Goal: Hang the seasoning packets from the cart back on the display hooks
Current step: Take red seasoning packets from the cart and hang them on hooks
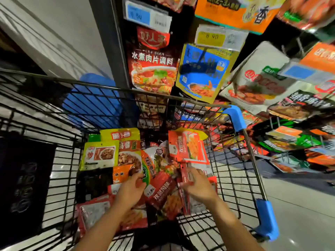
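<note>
1. Black wire cart (59, 165) with blue corner guards fills most of the view, parked right up against the display rack (253, 73) of hanging packets.
2. Seasoning packets (126, 156) lie piled in the cart's basket, mostly red, orange and yellow.
3. Right hand (197, 185) pinches a thin stack of red packets (184, 194) on edge.
4. Left hand (131, 190) is down in the pile, fingers curled on an orange packet (122, 173).
</note>
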Tool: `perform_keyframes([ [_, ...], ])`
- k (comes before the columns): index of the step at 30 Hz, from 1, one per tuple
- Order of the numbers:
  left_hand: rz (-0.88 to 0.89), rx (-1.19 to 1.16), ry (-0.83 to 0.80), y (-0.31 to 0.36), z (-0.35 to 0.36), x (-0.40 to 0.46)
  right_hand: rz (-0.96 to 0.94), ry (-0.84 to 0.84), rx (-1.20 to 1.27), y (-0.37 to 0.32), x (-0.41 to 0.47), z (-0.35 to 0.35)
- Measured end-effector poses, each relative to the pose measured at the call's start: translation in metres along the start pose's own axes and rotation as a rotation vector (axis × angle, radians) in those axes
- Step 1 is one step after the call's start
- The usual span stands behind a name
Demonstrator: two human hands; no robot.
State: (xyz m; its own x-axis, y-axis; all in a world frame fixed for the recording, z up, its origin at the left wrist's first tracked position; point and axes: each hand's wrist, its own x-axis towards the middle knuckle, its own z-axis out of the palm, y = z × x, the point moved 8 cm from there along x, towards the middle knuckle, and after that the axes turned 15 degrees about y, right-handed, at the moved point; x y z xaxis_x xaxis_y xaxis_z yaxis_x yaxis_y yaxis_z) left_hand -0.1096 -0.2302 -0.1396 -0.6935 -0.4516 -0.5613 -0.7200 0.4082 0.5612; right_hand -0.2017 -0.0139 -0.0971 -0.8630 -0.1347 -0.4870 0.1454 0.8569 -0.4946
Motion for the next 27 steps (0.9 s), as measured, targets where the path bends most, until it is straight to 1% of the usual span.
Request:
perform_keyframes([
  [2, -0.008, 0.131, 0.001, -0.032, 0.011, -0.001, 0.072, -0.053, -0.148, 0.035, 0.005, 0.023],
  [4, 0.027, 0.234, 0.038, -0.054, 0.017, 0.000, 0.050, -0.064, -0.332, 0.059, 0.013, 0.034],
  [5, 0.032, 0.269, 0.060, -0.063, 0.018, 0.000, 0.048, -0.075, -0.387, 0.068, 0.017, 0.039],
  [7, 0.041, 0.353, 0.095, -0.076, 0.022, 0.000, 0.057, -0.098, -0.400, 0.076, 0.026, 0.045],
  [9, 0.050, 0.417, 0.108, -0.084, 0.025, 0.003, 0.001, -0.072, -0.449, 0.069, 0.038, 0.048],
  [11, 0.048, 0.378, 0.157, -0.087, 0.021, 0.011, -0.119, -0.039, -0.520, 0.048, 0.047, 0.054],
  [13, -0.045, 0.262, 0.215, -0.095, 0.009, 0.020, -0.216, -0.047, -0.491, 0.021, 0.048, 0.070],
  [15, -0.131, 0.220, 0.230, -0.112, -0.001, 0.029, -0.296, -0.099, -0.458, -0.005, 0.041, 0.094],
  [18, -0.162, 0.223, 0.179, -0.143, -0.007, 0.033, -0.372, -0.195, -0.357, -0.037, 0.028, 0.142],
  [20, -0.149, 0.293, 0.122, -0.168, -0.005, 0.029, -0.405, -0.229, -0.376, -0.048, 0.019, 0.173],
  [22, -0.133, 0.405, 0.057, -0.187, -0.003, 0.022, -0.410, -0.198, -0.399, -0.052, 0.014, 0.194],
  [23, -0.119, 0.451, 0.044, -0.192, -0.004, 0.020, -0.396, -0.150, -0.384, -0.053, 0.014, 0.198],
  [25, -0.046, 0.524, 0.064, -0.192, -0.007, 0.023, -0.359, -0.051, -0.352, -0.053, 0.020, 0.201],
  [27, 0.005, 0.605, 0.075, -0.190, -0.009, 0.027, -0.321, -0.042, -0.301, -0.052, 0.025, 0.202],
])
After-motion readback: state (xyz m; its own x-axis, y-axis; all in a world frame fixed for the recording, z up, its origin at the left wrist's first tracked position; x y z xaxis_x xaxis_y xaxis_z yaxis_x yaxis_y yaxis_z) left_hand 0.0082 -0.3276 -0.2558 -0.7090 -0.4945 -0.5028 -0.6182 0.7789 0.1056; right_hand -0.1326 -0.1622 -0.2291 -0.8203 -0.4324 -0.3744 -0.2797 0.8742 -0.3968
